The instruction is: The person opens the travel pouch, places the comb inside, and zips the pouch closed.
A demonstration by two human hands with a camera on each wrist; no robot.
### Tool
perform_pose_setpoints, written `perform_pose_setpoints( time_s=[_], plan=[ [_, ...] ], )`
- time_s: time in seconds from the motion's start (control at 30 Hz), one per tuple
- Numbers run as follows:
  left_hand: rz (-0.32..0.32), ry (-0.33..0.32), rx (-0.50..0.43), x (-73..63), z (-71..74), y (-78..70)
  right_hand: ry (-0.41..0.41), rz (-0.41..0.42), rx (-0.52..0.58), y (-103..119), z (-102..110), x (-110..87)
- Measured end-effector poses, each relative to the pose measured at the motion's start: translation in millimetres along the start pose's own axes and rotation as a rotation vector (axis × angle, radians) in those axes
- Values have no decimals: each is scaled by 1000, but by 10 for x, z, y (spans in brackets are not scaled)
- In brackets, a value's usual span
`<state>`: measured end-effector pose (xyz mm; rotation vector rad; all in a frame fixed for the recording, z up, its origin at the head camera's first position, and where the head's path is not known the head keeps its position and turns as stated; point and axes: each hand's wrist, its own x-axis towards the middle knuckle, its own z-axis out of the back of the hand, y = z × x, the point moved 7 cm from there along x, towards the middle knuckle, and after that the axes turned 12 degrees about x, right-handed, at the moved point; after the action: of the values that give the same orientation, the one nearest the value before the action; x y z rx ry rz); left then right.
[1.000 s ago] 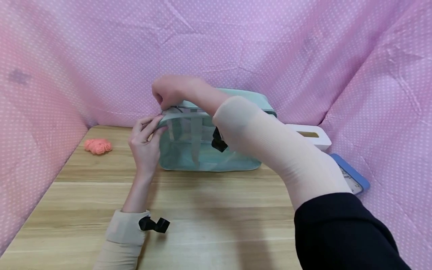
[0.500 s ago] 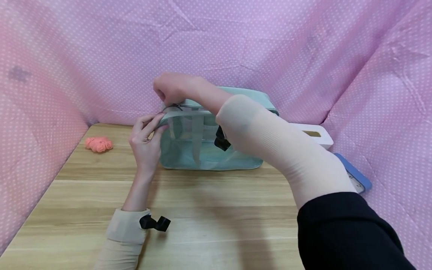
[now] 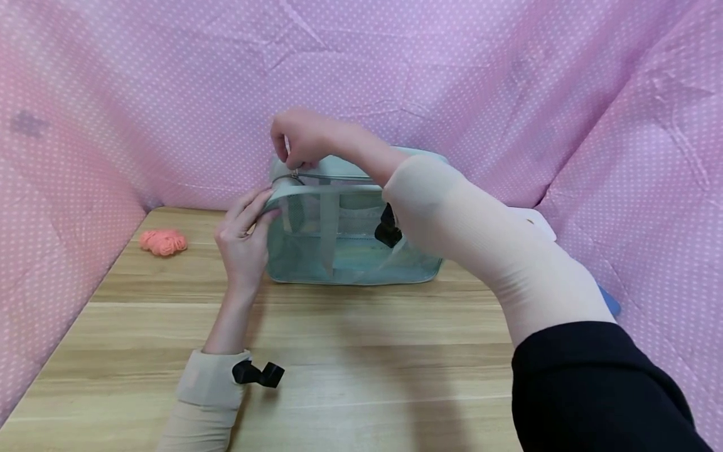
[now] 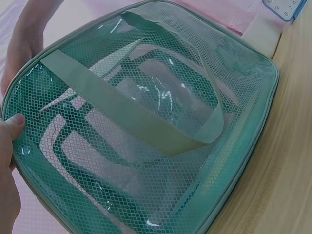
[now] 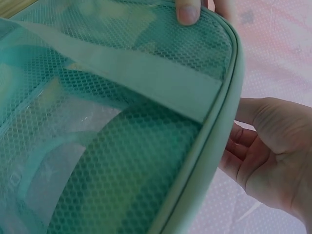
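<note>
A mint-green see-through mesh toiletry bag [image 3: 350,251] stands on the wooden table, its zipper running along the top. My left hand [image 3: 244,235] pinches the bag's upper left corner, and its thumb [image 4: 17,119] presses on the mesh front in the left wrist view. Above that corner, my right hand [image 3: 302,139] pinches the small zipper pull [image 3: 294,172] between thumb and fingers. A pale green strap handle [image 5: 141,73] crosses the bag's front. From the right wrist camera, the right hand's fingertips are hidden behind the bag's piped edge.
A coral ruffled bundle [image 3: 162,242] lies at the table's left. Behind my right sleeve, a white box [image 3: 533,220] and a blue-framed clock [image 4: 282,7] stand to the right. Pink dotted cloth [image 3: 198,75] hangs around the table.
My right hand has shifted right and a little up along the bag's top edge, the zipper pull coming with it. My left hand keeps its hold on the corner.
</note>
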<state>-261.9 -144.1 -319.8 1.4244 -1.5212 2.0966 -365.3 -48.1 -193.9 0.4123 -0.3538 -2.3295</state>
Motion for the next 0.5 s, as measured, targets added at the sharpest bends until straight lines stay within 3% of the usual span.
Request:
perform_pose_setpoints(
  time_s=[0.17, 0.5],
  plan=[
    [-8, 4, -39, -4, -4, 13, -7, 32, 62, -52, 53, -65],
    [-3, 12, -6, -13, -5, 20, -66, 52, 136, -117, 146, -166]
  ],
)
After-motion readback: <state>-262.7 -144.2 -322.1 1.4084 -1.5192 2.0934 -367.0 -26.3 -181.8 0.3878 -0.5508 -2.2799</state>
